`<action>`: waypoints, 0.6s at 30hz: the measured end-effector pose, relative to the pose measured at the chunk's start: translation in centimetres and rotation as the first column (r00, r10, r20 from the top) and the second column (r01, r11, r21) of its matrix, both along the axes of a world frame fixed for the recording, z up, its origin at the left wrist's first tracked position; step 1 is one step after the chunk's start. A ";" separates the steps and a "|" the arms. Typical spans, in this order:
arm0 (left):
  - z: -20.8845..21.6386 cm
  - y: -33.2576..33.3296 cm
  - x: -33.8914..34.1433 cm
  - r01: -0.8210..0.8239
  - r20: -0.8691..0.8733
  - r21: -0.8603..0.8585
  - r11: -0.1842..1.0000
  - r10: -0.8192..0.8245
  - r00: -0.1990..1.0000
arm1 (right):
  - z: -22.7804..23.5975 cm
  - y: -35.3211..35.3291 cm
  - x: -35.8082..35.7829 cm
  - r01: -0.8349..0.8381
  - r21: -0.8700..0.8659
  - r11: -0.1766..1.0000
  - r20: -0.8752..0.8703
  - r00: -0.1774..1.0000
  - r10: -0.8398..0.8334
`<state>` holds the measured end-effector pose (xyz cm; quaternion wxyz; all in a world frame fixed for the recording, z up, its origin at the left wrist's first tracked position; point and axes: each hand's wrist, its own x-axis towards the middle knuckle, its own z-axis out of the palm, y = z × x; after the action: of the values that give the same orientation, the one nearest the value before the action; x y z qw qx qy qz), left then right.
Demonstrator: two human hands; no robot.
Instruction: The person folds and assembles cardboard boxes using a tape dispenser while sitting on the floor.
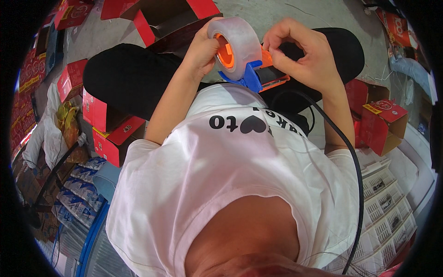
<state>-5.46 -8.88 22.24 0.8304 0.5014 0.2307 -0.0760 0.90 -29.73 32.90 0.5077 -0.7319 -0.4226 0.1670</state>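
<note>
My left hand (201, 51) grips a tape dispenser (252, 77) above my lap, with the thumb in the orange hub of its roll. The wide roll of clear tape (248, 44) sits on the dispenser, which has blue and orange plastic parts. On the other side, my right hand (308, 57) is curled in a pinch close to the dispenser's orange part. Whatever lies between those fingertips is too small or see-through to make out. Just beyond my left hand stands an open red cardboard box (144, 28) with its flaps spread.
More red boxes (110, 143) lie on the left, and others (384, 124) on the right. A black cable (353, 157) runs down my right side. White slatted trays (387, 203) stand at lower right. Blue-and-white packets (80, 194) and plastic bags (48, 124) are at left.
</note>
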 end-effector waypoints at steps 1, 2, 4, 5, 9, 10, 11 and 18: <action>-0.2 0.1 0.0 0.000 0.007 0.003 1.000 0.000 1.000 | 0.3 0.0 0.1 -0.012 0.000 1.000 0.066 0.998 0.012; -0.3 0.1 -0.1 -0.001 0.014 0.006 1.000 0.001 1.000 | 0.4 0.1 0.2 -0.023 0.000 1.000 0.131 0.991 0.023; 0.0 0.1 0.0 -0.005 0.022 0.009 1.000 0.004 1.000 | 0.1 -0.2 0.4 -0.039 0.032 0.999 0.162 0.986 0.033; 0.1 0.0 0.0 -0.007 0.026 0.011 1.000 0.006 1.000 | 0.0 -0.3 0.4 -0.047 0.047 0.998 0.177 0.984 0.038; 0.5 0.0 0.0 -0.015 0.051 0.010 1.000 0.014 0.999 | 0.2 -0.5 0.2 -0.038 0.046 0.998 0.190 0.981 0.029; 0.4 0.0 0.0 -0.013 0.056 0.013 1.000 0.012 0.998 | 0.1 -0.4 0.2 -0.038 0.065 0.997 0.197 0.980 0.025; 0.3 0.0 0.0 -0.010 0.062 0.016 1.000 0.009 0.998 | 0.1 -0.4 0.2 -0.039 0.083 0.996 0.205 0.979 0.021; 0.1 0.1 0.0 0.026 0.056 0.005 1.000 -0.026 0.998 | 0.3 -0.3 0.6 -0.131 0.054 0.990 0.095 0.988 0.126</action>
<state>-5.46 -8.77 22.31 0.8346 0.5079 0.2008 -0.0723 1.45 -30.01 33.22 0.4979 -0.6944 -0.4965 0.1531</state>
